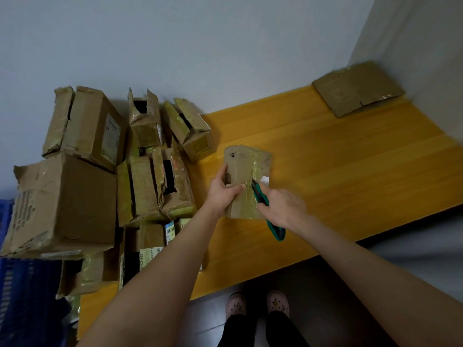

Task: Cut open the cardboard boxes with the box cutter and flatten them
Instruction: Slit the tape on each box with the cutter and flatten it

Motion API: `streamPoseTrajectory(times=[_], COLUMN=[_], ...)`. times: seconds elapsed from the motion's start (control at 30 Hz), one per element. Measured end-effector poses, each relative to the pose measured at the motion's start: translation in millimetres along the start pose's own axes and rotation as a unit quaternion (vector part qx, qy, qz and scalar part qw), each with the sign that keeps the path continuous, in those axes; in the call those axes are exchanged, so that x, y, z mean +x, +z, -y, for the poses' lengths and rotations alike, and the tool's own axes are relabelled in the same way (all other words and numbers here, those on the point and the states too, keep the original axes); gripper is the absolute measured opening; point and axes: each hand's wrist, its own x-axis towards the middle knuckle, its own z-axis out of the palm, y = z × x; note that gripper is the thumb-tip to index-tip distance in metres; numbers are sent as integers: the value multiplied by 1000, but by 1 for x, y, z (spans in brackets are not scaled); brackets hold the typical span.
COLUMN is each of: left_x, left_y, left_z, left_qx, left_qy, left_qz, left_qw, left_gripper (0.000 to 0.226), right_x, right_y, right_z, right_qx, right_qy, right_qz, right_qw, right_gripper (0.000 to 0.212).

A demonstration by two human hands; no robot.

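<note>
Left hand grips the left edge of a small cardboard box, thumb on its upper face and fingers curled around the side. Right hand is closed around a teal box cutter. The cutter's long axis runs from the handle butt, nearest the person at lower right, up and to the left. The blade end points away from the person and meets the glossy tape seam on the box's top. The box lies on the yellow wooden bench with its long axis running from the person toward the wall, the tape seam following that axis. The right hand covers the middle of the cutter. The blade is small and dark, so whether it has entered the tape cannot be told. The box's near corners are masked by both hands. To the left, a pile of boxes stands with torn flaps. A flattened box lies at the bench's far right corner. A blue crate is cut off by the left edge.
</note>
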Motion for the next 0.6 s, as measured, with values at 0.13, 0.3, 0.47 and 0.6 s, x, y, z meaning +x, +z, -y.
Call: streamPoseTrajectory(times=[0.13, 0.3, 0.47, 0.6], left_x=[5, 24, 26, 18], left_y=[3, -6, -14, -5], left_z=[-6, -14, -22, -29], left_qx=[-45, -48, -80, -124], left_qy=[-18, -4, -6, -33], left_qz=[-43, -127, -133, -124], left_qw=[998, 991, 988, 984], left_gripper=[93, 101, 96, 82], right_x=[-5, -14, -18, -15], right_y=[-2, 7, 15, 19], right_z=[-2, 2, -16, -22], right_qx=[4, 4, 66, 281], right_qy=[-6, -33, -36, 28], right_qz=[4, 14, -20, -94], right_qw=[1000, 999, 997, 955], right_gripper=[56, 58, 48, 23])
